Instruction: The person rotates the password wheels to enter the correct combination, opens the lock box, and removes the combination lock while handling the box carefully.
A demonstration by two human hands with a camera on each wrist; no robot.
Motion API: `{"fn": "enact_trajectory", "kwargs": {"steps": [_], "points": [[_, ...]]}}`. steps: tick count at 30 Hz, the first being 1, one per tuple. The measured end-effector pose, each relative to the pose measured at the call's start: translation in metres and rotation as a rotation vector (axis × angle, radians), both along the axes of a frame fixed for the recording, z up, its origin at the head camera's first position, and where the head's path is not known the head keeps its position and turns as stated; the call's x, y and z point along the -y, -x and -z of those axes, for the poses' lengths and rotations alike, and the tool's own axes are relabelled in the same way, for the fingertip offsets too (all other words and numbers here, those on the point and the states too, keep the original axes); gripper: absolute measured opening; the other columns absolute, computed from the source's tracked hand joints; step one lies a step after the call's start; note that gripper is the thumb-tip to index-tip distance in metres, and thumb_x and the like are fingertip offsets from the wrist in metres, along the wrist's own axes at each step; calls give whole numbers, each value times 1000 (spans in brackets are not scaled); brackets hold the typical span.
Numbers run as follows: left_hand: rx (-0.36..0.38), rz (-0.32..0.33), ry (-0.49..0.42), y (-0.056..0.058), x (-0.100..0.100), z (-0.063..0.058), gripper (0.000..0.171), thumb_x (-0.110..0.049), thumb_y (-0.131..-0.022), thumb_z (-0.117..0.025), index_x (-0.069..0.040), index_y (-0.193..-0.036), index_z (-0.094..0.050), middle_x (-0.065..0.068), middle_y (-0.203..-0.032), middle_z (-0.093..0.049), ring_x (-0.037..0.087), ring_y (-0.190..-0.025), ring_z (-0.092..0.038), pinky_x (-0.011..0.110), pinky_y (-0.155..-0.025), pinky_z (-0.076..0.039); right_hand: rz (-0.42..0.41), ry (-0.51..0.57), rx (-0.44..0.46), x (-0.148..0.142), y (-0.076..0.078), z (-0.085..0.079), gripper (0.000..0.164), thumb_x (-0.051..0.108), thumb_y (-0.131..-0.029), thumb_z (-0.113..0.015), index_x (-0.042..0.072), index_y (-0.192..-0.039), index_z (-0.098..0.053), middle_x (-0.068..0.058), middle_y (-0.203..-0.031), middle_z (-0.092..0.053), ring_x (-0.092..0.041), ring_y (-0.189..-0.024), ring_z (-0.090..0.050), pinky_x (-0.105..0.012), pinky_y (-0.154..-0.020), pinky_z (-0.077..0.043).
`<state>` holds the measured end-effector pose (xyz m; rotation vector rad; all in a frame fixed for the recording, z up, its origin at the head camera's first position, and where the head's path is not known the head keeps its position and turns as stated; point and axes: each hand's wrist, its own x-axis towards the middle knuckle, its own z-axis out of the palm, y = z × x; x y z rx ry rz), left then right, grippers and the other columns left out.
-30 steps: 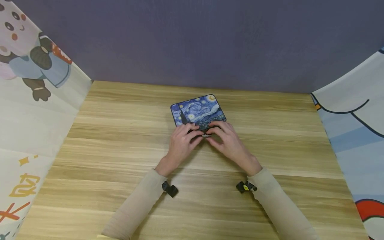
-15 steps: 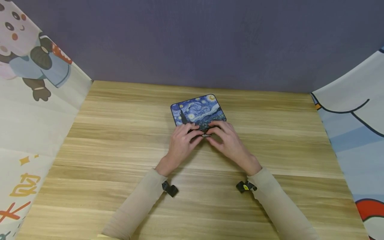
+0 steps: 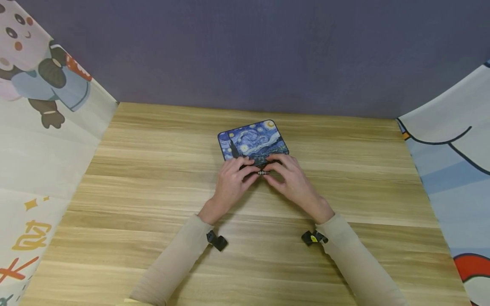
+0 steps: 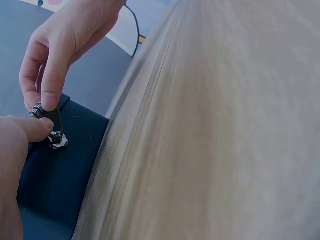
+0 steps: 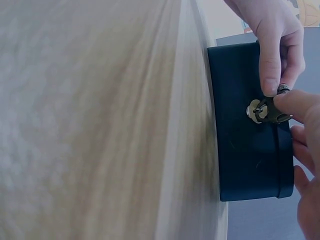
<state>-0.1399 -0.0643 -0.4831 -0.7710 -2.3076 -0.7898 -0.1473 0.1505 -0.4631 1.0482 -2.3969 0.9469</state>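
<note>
Lock at the box's 6 o'clock face, pinched by both hands.
Left hand at 9 o'clock, right hand at 3, thumb and finger each. Lock looks metal: likely stiff, small, slick; best held by its ends. Box probably light tin, apt to skid on the table or dent. Hasp appears to tether lock; fingertips mask much of it. Wrist cameras at 7 and 5; wall at 12.
</note>
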Motion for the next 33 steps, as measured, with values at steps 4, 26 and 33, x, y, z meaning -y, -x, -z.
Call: {"fn": "enact_trajectory", "kwargs": {"steps": [4,26,33], "points": [[-1,-2,4,0,0,0,16,-19,-83,-87,-11,-96,-81,7,-109,-74,22,-97,-68,38,-91,-55,1,-5,1,0,0,0,25,5,-81,-87,6,-101,-71,-18,-123,-64,-37,-115,-61,-57,-106,-45],[-7,-1,6,1,1,0,16,-19,-84,-87,-11,-96,-81,7,-109,-74,22,-97,-68,38,-91,-55,1,-2,2,-1,2,2,25,5,-82,-87,7,-102,-73,-17,-124,-64,-37,-115,-60,-58,-105,-45],[-8,5,3,1,1,0,16,-19,-84,-87,-10,-96,-81,7,-108,-74,22,-97,-68,38,-91,-55,4,-16,21,-2,1,1,25,6,-82,-86,7,-103,-73,-16,-125,-64,-36,-117,-60,-57,-105,-45]]}}
